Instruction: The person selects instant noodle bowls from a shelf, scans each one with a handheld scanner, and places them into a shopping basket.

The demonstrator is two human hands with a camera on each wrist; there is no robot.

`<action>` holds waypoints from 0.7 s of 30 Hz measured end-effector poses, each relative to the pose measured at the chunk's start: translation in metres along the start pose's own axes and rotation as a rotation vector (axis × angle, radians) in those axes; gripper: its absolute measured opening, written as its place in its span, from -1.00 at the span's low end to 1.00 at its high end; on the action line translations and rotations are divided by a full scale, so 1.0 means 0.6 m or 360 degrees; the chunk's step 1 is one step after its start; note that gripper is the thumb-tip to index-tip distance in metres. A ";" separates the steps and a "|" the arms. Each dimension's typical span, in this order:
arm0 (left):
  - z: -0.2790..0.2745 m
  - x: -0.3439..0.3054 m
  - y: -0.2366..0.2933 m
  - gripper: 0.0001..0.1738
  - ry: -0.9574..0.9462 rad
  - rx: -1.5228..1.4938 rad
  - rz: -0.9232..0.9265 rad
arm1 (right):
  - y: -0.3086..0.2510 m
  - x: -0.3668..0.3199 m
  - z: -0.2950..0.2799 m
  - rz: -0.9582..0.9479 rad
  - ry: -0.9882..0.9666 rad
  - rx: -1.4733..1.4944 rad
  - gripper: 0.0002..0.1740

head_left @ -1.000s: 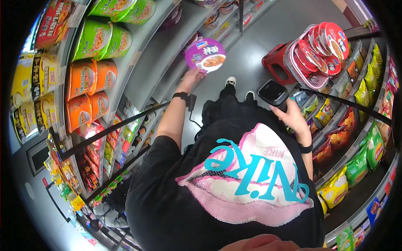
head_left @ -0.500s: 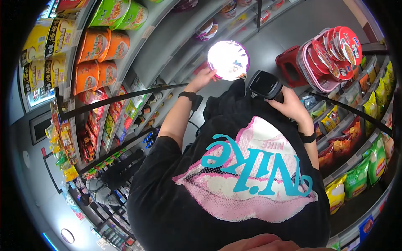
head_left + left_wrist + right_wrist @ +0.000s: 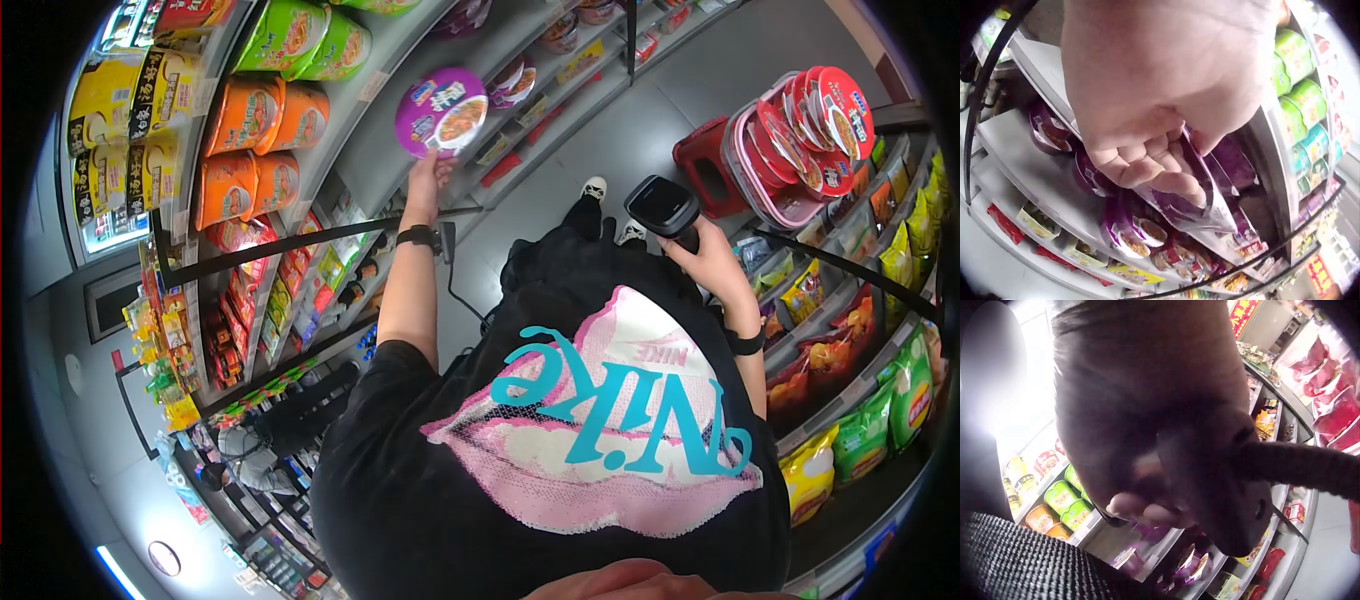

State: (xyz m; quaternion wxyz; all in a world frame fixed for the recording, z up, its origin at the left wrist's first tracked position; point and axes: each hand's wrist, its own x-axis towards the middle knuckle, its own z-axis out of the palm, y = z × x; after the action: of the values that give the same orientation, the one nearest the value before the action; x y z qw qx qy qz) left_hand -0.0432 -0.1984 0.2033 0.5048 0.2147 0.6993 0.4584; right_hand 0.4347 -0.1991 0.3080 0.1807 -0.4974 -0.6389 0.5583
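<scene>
My left hand (image 3: 430, 185) pinches the rim of a purple instant noodle bowl (image 3: 440, 110), its printed lid facing up, in front of the shelves at the left. Seen from the left wrist, thumb and curled fingers hold the bowl's edge (image 3: 1219, 215), with other purple bowls (image 3: 1050, 128) on the shelves beyond. My right hand (image 3: 712, 262) grips the handle of a black barcode scanner (image 3: 662, 208) ahead of my body, its head apart from the bowl. In the right wrist view the scanner's dark handle (image 3: 1235, 506) fills the palm.
Green (image 3: 290, 38) and orange noodle tubs (image 3: 245, 110) stand on the left shelf. A red-and-pink basket (image 3: 750, 170) heaped with red-lidded bowls (image 3: 840, 110) is at the right, beside racks of snack bags (image 3: 865, 440). Black rails (image 3: 270, 245) run alongside both shelves.
The purple bowl first came right, toward the scanner, with glare on its lid, then swung back left to the shelf. The scanner shifted left, then back right.
</scene>
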 end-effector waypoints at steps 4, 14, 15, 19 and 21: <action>-0.028 0.046 0.006 -0.66 0.0095 -0.0415 -0.0051 | -0.002 -0.004 0.002 0.0017 0.0038 0.0015 -0.55; -0.050 0.141 0.037 -0.61 0.0142 -0.0297 -0.0114 | -0.016 0.017 0.007 0.0179 0.0081 0.0033 -0.56; -0.052 0.153 0.038 -0.61 0.0135 -0.0295 -0.0116 | -0.018 0.019 0.008 0.0174 0.0095 0.0031 -0.56; -0.070 0.213 0.045 -0.61 0.0149 -0.0329 -0.0248 | -0.021 0.030 0.011 0.0185 0.0137 0.0033 -0.56; -0.073 0.243 0.051 -0.61 0.0159 -0.0358 -0.0275 | -0.022 0.036 0.013 0.0190 0.0154 0.0038 -0.56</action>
State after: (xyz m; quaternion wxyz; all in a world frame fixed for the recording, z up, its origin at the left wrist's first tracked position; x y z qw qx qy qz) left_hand -0.1458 -0.0909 0.1582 0.5277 0.0726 0.6837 0.4988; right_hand 0.4133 -0.1835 0.3104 0.1836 -0.5589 -0.5919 0.5510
